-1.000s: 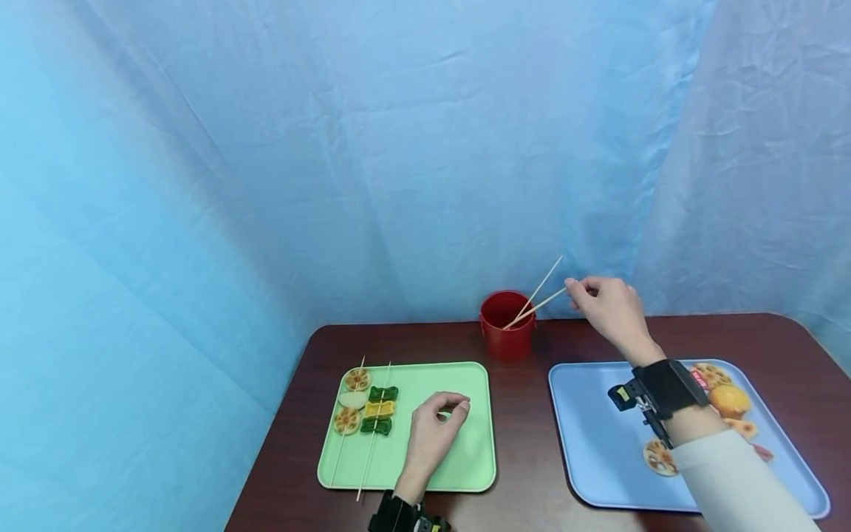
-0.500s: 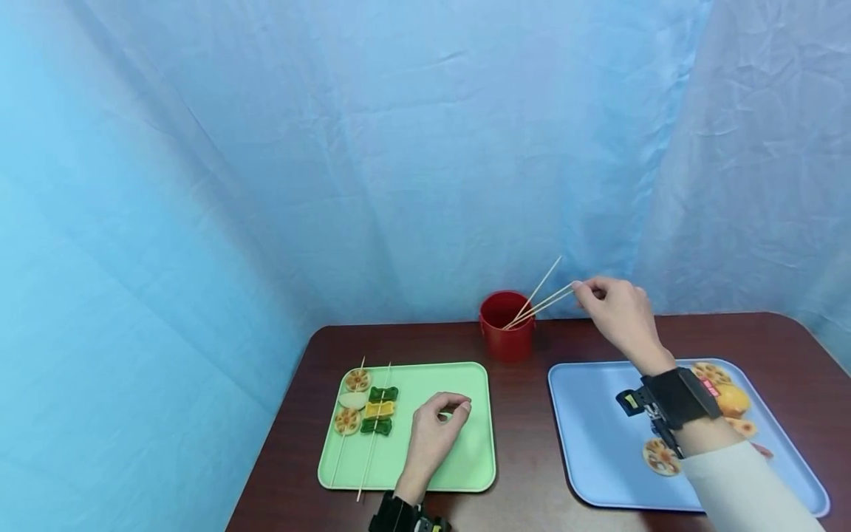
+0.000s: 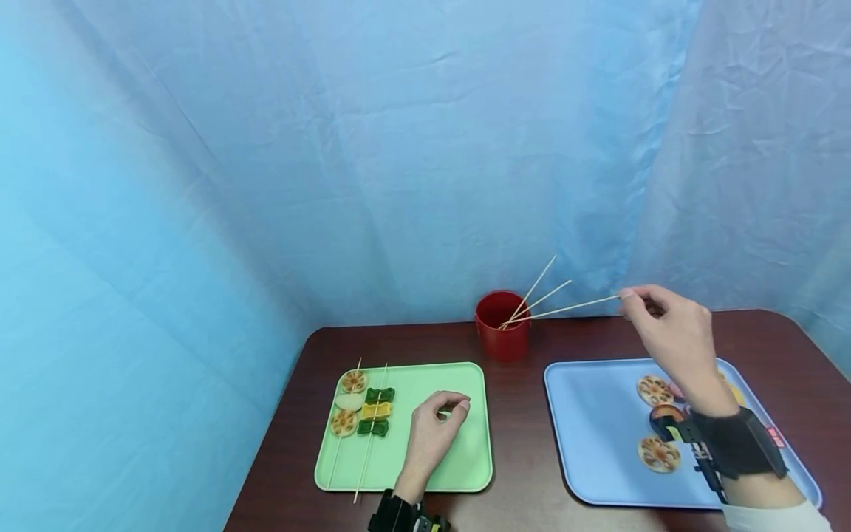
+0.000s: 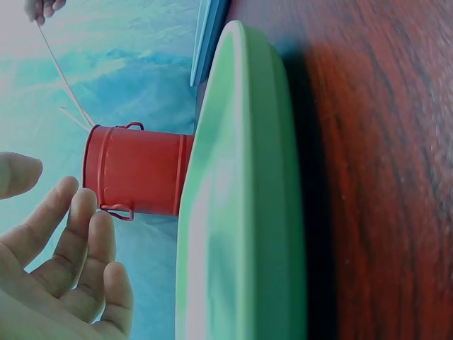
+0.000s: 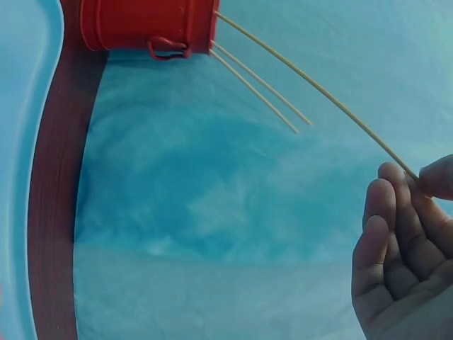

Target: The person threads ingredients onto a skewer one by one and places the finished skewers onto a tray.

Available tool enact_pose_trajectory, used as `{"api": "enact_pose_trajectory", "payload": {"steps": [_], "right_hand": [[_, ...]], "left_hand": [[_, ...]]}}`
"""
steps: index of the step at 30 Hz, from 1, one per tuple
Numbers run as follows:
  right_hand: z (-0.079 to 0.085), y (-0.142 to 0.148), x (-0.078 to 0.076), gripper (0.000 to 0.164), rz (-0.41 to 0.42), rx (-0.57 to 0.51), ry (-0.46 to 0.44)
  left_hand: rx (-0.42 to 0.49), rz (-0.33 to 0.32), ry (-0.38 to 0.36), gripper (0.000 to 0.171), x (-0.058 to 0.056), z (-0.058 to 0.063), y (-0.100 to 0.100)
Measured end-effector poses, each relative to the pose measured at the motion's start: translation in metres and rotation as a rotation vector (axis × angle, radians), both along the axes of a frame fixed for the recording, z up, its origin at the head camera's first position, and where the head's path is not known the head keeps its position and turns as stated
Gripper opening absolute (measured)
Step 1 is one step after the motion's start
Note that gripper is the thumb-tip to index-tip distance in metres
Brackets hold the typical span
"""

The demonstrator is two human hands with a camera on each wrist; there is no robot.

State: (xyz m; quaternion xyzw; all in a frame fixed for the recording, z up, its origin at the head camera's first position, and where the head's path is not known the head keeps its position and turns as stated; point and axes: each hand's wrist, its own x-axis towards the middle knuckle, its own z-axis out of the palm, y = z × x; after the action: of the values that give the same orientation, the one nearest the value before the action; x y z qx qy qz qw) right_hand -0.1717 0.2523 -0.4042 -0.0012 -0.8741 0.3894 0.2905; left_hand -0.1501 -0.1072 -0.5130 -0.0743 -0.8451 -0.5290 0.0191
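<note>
My right hand (image 3: 674,343) pinches the end of a thin wooden skewer (image 3: 575,305) between thumb and fingertips. The skewer slants down to the red bucket (image 3: 503,341), its far end at the rim. Two other skewers (image 5: 258,88) lean out of that bucket, as the right wrist view shows. Over the green tray (image 3: 462,465) hovers my left hand (image 3: 435,436), fingers loosely bent, thumb apart from them in the left wrist view, holding nothing. On the tray's left side lie one skewer with lotus root slices (image 3: 343,423) and a pale piece, and one with green and yellow pieces (image 3: 377,411).
A blue tray (image 3: 585,436) stands on the right of the dark wooden table (image 3: 518,428). It bears loose lotus root slices (image 3: 660,454) and other food pieces, partly hidden by the right forearm. A blue cloth (image 3: 399,185) hangs behind the table.
My right hand has moved right, drawing one skewer away from the others, which stay leaning in the bucket. More of the blue tray's food shows. The left hand keeps its place.
</note>
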Motion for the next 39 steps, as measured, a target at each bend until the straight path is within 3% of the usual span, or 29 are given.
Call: {"api": "enact_pose_trajectory", "payload": {"steps": [10, 14, 18, 22, 25, 27, 30, 33, 39], "right_hand": [[-0.009, 0.001, 0.036, 0.02, -0.084, -0.211, 0.074], [-0.018, -0.008, 0.045, 0.028, -0.079, -0.328, -0.001], [-0.03, -0.021, 0.047, 0.035, -0.013, -0.461, -0.075], [-0.044, -0.037, 0.047, 0.039, 0.159, -0.723, -0.089], [-0.055, -0.049, 0.049, 0.038, 0.305, -0.935, -0.117], [-0.06, -0.058, 0.05, 0.037, 0.354, -1.013, -0.16], [-0.066, -0.071, 0.052, 0.037, 0.372, -1.08, -0.238], [-0.069, -0.085, 0.054, 0.038, 0.345, -1.077, -0.31], [-0.075, -0.107, 0.054, 0.042, 0.342, -1.146, -0.428]], "left_hand": [[0.009, 0.004, 0.027, 0.022, -0.001, 0.0, 0.0], [0.042, 0.021, 0.052, 0.025, -0.002, 0.003, 0.004], [0.124, 0.003, 0.067, 0.033, -0.003, 0.007, 0.013], [0.273, -0.043, 0.023, 0.041, -0.004, 0.011, 0.028], [0.433, -0.068, -0.043, 0.046, -0.003, 0.015, 0.039], [0.549, -0.082, -0.098, 0.048, -0.003, 0.018, 0.046], [0.706, -0.098, -0.172, 0.051, -0.002, 0.023, 0.054], [0.828, -0.104, -0.23, 0.051, -0.002, 0.025, 0.06], [0.995, -0.11, -0.267, 0.049, 0.0, 0.026, 0.069]]}}
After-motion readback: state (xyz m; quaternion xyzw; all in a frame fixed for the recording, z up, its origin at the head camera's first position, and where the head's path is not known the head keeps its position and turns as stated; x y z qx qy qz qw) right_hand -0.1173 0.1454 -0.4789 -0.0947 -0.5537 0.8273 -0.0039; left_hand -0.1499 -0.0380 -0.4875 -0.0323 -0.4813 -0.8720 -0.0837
